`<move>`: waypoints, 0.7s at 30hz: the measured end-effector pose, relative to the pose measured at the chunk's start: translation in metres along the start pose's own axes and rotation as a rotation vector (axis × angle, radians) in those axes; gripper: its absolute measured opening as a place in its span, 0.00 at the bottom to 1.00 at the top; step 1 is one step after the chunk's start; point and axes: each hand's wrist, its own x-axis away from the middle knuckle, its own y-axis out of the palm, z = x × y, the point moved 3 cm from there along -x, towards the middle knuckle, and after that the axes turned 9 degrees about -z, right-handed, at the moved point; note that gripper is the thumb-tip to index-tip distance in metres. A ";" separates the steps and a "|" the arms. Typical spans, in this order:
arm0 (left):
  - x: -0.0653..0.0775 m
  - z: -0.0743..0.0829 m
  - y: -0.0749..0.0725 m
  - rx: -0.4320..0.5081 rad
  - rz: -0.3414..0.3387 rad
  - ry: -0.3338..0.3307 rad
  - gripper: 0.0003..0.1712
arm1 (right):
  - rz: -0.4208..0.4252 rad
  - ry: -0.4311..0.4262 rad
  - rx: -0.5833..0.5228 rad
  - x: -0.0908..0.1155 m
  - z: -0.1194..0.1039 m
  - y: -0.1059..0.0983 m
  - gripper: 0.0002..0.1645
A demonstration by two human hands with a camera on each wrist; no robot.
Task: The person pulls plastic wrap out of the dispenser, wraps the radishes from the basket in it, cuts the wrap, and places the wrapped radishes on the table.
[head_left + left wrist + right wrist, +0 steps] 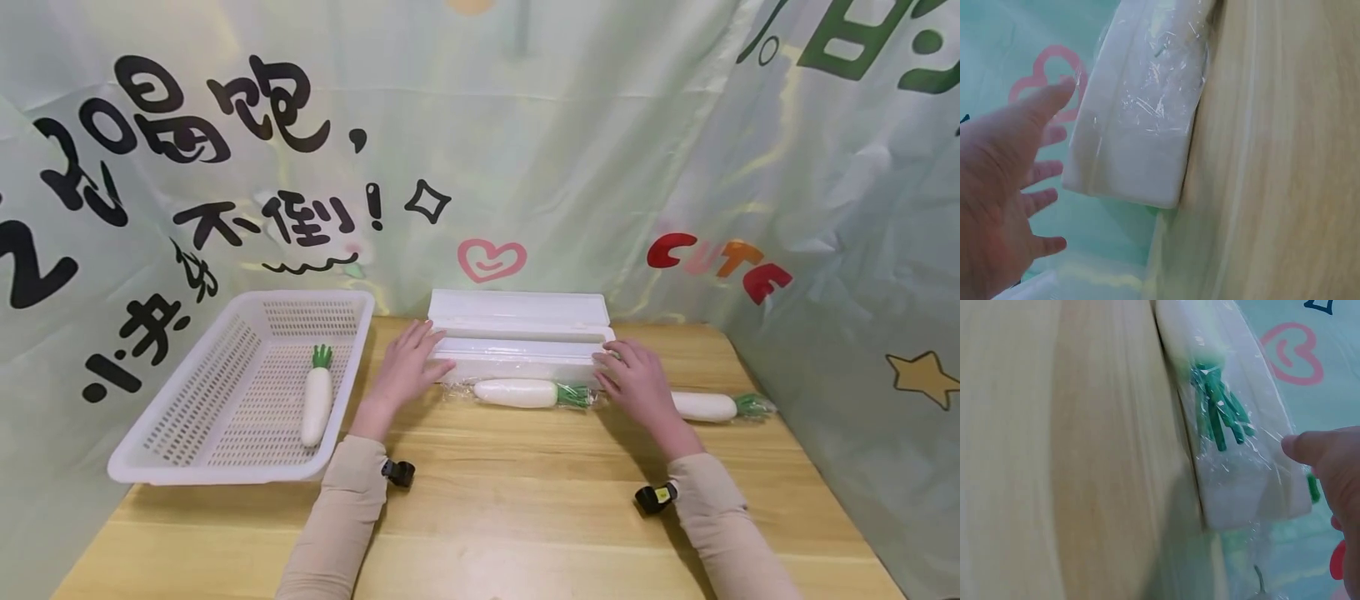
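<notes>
A long white cling film dispenser point(517, 367) lies at the back of the table with its lid point(517, 308) raised. Right along its front is a white radish point(517, 393) with green stems, covered in clear film that also shows over the box front. My left hand point(405, 367) is at the box's left end; in the left wrist view its fingers point(1044, 169) are spread and the thumb is close to the box edge. At the right end, my right hand point(637, 383) has its fingers on the top edge, with the thumb point(1300, 447) extended at the film's border.
A white perforated basket point(352, 375) stands on the left, with one unwrapped radish point(317, 408) inside. Past my right hand lies another film-wrapped radish point(705, 406). A printed curtain point(570, 167) hangs behind and beside the wooden table point(510, 500).
</notes>
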 end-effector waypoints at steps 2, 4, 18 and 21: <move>0.001 0.004 -0.002 -0.017 0.059 0.046 0.33 | 0.019 -0.005 -0.013 -0.002 -0.003 0.001 0.16; 0.002 0.007 -0.003 -0.041 0.124 0.085 0.26 | 0.039 -0.001 -0.022 -0.004 -0.004 0.002 0.12; 0.010 0.018 -0.009 -0.129 0.340 0.232 0.04 | 0.067 -0.020 -0.005 -0.004 -0.011 0.001 0.07; 0.013 0.019 -0.012 -0.136 0.336 0.244 0.04 | 0.056 -0.036 -0.004 0.000 -0.013 0.000 0.04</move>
